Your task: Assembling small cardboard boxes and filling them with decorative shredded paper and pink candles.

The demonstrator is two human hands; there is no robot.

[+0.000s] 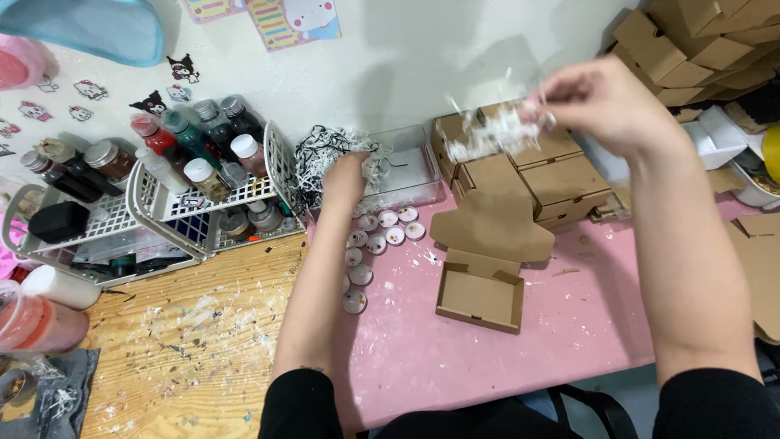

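While the left hand [345, 175] reaches forward into a clear plastic tray [410, 175] at the back of the pink mat [455, 341], its fingers are buried in black-and-white shredded paper [325, 158]; whether they are spread or closed on it cannot be told. Right hand [605, 102] raised above the table, fingertips pressed together, pinching a blurred tuft of white shredded paper [491, 134] that hangs out to its left. That tuft sits in the air over a stack of closed brown cardboard boxes [528, 167].

Below it, on the mat: one small cardboard box [481, 294], lid flap open and standing back, inside bare. Just left of the box, a loose cluster of small round tins [375, 236], trailing down alongside the left forearm.

Further left, on the paint-flecked wooden tabletop [187, 358]: white wire baskets [175, 211] packed with capped bottles [199, 142]. More folded cardboard boxes piled at the upper right corner [691, 36].
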